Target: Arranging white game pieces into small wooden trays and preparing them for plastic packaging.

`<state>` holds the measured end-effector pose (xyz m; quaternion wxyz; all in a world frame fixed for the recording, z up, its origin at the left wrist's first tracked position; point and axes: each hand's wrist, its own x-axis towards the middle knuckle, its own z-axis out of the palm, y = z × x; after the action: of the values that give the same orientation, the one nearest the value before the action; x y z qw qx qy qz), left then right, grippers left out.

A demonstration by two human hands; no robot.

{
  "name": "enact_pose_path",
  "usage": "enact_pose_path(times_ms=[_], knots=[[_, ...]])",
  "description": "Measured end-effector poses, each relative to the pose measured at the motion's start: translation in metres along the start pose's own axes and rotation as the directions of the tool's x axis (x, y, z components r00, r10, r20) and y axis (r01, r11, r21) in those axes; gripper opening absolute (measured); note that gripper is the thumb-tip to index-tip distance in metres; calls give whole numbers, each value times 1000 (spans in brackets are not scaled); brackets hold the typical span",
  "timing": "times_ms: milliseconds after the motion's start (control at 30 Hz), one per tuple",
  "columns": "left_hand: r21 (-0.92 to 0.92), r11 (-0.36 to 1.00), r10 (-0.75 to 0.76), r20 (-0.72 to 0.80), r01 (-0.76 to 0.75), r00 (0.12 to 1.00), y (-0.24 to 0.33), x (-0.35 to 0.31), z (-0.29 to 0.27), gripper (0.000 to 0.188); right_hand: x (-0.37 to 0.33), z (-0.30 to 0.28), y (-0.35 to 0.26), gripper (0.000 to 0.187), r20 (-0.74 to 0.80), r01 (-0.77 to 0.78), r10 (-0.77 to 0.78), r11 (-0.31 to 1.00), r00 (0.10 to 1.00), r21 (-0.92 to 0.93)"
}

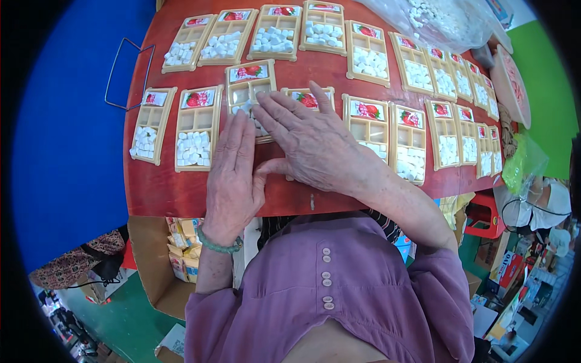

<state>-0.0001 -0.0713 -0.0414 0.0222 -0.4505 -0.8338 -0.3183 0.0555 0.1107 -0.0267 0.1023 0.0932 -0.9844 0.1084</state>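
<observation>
A beige compartment tray (270, 91) with a strawberry-printed card at its top lies in the middle of the red table (175, 193). White marshmallow-like pieces (243, 107) show in its lower part, partly hidden by my hands. My left hand (232, 175), with a green bead bracelet (219, 243) at the wrist, lies stretched out over the tray's lower left corner. From the right, my right hand (318, 142) reaches across, fingers spread, their tips over the tray's lower right side. Beneath that hand, a neighbouring tray (327, 95) is mostly covered.
Similar filled trays (196, 127) stand in two rows along the table. At the back right lies a clear plastic bag (436, 24) of white pieces, beside a pink basin (511, 85). Below the front edge is a cardboard box (148, 266) of small yellow packets. A red stool (484, 215) stands at right.
</observation>
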Motion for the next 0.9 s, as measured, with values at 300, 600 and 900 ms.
enact_pose_path(times_ms=[300, 600, 900], knots=[[99, 995, -19, 26, 16, 999, -9, -1, 6, 65, -2, 1, -3, 82, 84, 30, -31, 999, 996, 21], [75, 997, -14, -66, 19, 998, -12, -5, 6, 72, -4, -10, 5, 89, 148, -2, 4, 1000, 989, -20], [169, 984, -57, 41, 50, 997, -8, -3, 7, 70, -3, -9, -2, 90, 184, 16, 6, 993, 983, -119]])
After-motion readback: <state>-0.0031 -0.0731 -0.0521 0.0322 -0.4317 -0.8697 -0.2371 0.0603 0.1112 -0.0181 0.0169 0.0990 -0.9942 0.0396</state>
